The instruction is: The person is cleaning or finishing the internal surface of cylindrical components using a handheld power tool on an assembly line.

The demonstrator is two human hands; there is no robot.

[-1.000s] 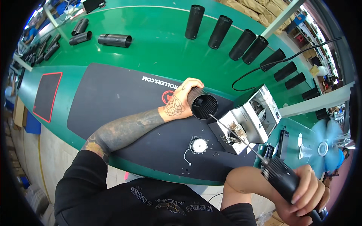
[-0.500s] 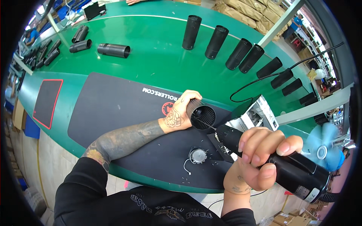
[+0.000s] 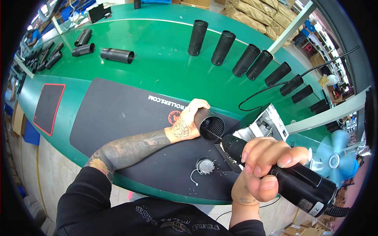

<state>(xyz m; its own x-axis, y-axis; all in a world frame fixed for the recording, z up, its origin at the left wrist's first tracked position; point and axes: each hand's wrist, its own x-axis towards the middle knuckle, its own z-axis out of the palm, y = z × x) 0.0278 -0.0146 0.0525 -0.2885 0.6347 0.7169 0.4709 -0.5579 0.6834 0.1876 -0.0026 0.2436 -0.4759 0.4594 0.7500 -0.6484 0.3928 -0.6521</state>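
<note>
My left hand [image 3: 188, 122] is wrapped round a black ribbed cylindrical housing [image 3: 210, 125], its open end tilted toward me and to the right. In my right hand [image 3: 267, 167] is a black electric screwdriver [image 3: 305, 188], gripped round its body. The long thin bit reaches into the housing's open end; where its tip rests inside cannot be made out. On the dark mat [image 3: 130, 118] below the housing lies a small round silver motor [image 3: 205, 166] with a white lead and plug. Several small screws are scattered about it.
Beside the screwdriver stands an open white box [image 3: 271, 120]. Several black cylinders [image 3: 224, 48] stand in a row on the green table [image 3: 157, 74]; others lie at the left [image 3: 117, 55]. A black cable [image 3: 252, 94] crosses the right side, where a blue fan [image 3: 334, 160] spins.
The screwdriver and my right hand have shifted slightly left and down. The housing stays in my left hand. At the far edge, another person's hand has gone from view and a black cylinder now shows.
</note>
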